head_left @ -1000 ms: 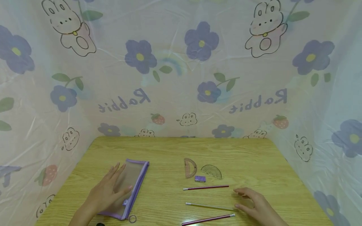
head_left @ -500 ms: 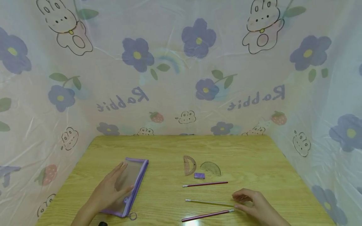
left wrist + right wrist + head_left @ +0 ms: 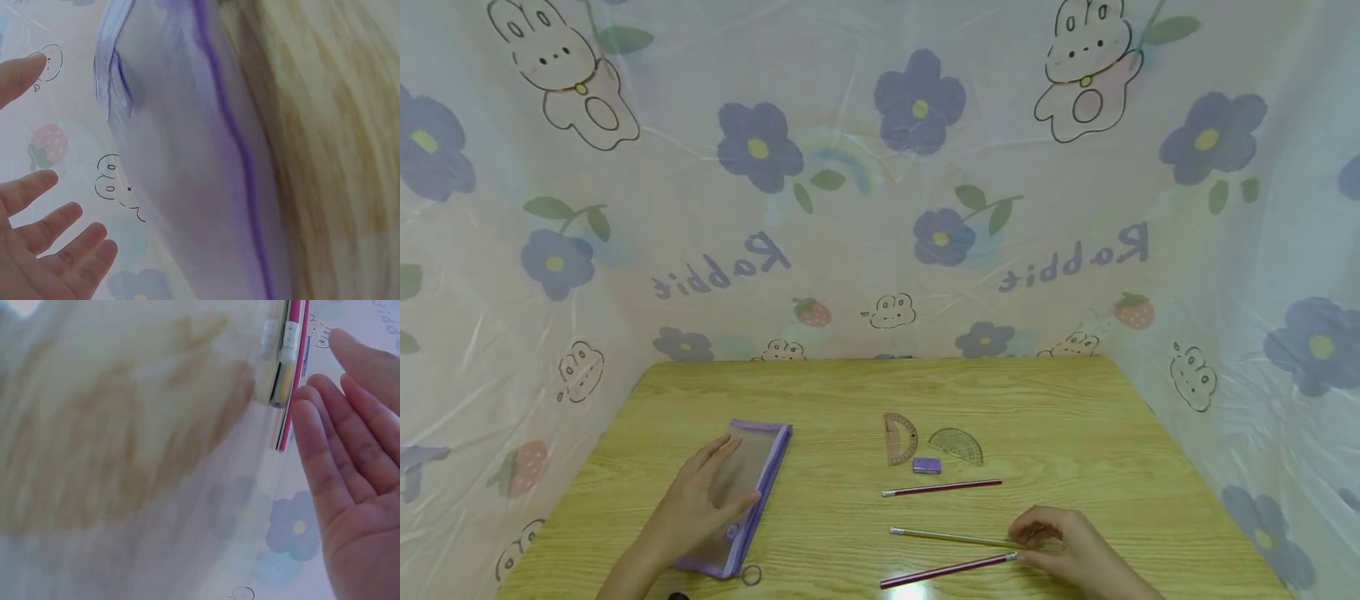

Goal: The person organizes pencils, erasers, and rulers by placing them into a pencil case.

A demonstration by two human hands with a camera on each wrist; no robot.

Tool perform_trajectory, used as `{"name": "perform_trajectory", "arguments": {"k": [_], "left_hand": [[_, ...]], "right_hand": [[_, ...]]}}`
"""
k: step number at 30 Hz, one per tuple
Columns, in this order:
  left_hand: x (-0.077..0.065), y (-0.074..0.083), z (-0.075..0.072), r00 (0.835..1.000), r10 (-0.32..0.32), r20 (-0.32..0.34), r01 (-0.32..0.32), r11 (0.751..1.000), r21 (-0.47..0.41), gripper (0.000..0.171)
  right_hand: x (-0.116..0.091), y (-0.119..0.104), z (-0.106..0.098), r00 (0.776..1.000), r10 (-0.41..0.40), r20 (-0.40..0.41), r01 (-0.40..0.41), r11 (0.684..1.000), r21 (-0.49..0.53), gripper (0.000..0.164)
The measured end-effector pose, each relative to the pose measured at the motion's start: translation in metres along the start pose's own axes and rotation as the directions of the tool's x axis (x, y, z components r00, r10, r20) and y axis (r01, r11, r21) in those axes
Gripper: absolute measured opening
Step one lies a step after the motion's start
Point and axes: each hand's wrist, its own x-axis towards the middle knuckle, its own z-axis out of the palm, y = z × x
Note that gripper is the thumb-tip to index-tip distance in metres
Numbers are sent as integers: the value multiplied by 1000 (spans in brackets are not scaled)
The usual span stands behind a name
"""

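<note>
My left hand (image 3: 694, 507), fingers spread, is over a clear pencil case (image 3: 758, 446) with purple edging and a zipper. The left wrist view shows its fingers apart, with the case (image 3: 181, 137) beyond them. My right hand (image 3: 1060, 542) is low at the right end of a gold pencil (image 3: 951, 537), its fingers bent slightly and thumb apart from them. Just in front of it lies a dark red pencil (image 3: 947, 570), whose eraser end is beside the thumb. In the right wrist view the fingers (image 3: 359, 450) appear fairly straight, near the pencil ends.
Another dark red pencil (image 3: 942, 487) lies farther back. Behind it are a purple eraser (image 3: 927, 466), a pinkish protractor (image 3: 901, 439) and a clear protractor (image 3: 957, 446). A small ring (image 3: 751, 575) is at the case's near corner. Patterned curtain (image 3: 850, 250) surrounds the wooden table (image 3: 820, 383).
My right hand has shifted slightly left and lower toward the pencil ends, its fingers bending a little more. My left hand stays over the pencil case. The head view has shifted slightly.
</note>
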Motion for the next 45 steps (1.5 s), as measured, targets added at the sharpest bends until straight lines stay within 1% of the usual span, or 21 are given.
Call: {"name": "perform_trajectory", "arguments": {"k": [6, 13, 21, 27, 34, 36, 40, 45], "left_hand": [[2, 2, 2, 1000, 12, -14, -12, 1000, 0, 82], [1, 2, 6, 1000, 21, -21, -21, 1000, 6, 81], [1, 0, 11, 998, 45, -38, -46, 999, -3, 76], [2, 1, 14, 999, 24, -42, -24, 1000, -6, 73], [2, 0, 18, 998, 4, -59, -4, 1000, 5, 70], [2, 0, 19, 998, -7, -61, 7, 1000, 12, 68], [3, 1, 20, 998, -25, -60, 27, 999, 28, 66], [5, 2, 21, 998, -34, -59, 35, 999, 18, 63]], "right_hand": [[2, -4, 2, 1000, -29, -5, 29, 1000, 4, 22], [1, -5, 4, 1000, -6, 30, 5, 1000, 29, 20], [0, -2, 6, 998, -30, 57, 30, 1000, -2, 19], [2, 0, 6, 996, -49, 74, 50, 999, -17, 19], [3, -2, 5, 993, 21, 116, -24, 999, 22, 13], [3, -3, 6, 992, 24, 122, -28, 999, 24, 13], [4, -4, 6, 992, 18, 125, -18, 1000, 3, 13], [4, -3, 7, 992, 2, 129, 3, 999, -37, 13]]}}
